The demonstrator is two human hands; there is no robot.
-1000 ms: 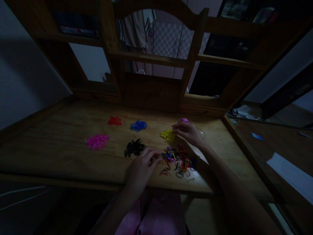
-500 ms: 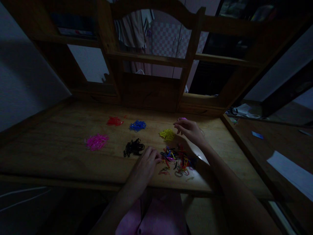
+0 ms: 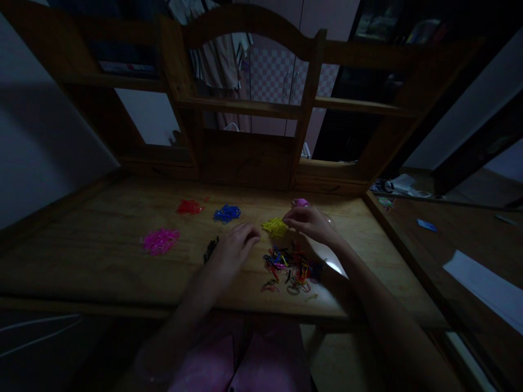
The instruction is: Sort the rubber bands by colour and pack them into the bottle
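Observation:
Small rubber bands lie sorted by colour on the wooden desk. My left hand (image 3: pixel 236 246) is over the black rubber bands (image 3: pixel 211 249) and hides most of them. Its thumb and fingers are pinched together; anything between them is too small to see. At the right edge of the yellow rubber bands (image 3: pixel 274 227) is my right hand (image 3: pixel 311 224), fingertips also pinched, with whatever they hold not visible. Nearer me lies a pile of mixed-colour rubber bands (image 3: pixel 286 264). Farther left are blue rubber bands (image 3: pixel 227 213), red rubber bands (image 3: pixel 189 207) and pink rubber bands (image 3: pixel 160 241).
A pink object (image 3: pixel 300 202) sits behind my right hand, partly covered. The desk's wooden shelf unit (image 3: pixel 245 158) rises at the back. On the surface to the right lie a white paper (image 3: pixel 482 286) and a small blue packet (image 3: pixel 426 225).
My left hand has moved from the mixed pile's left edge up and away from me, now covering more of the black bands. My right hand has come slightly lower, to the yellow bands. The view has shifted slightly.

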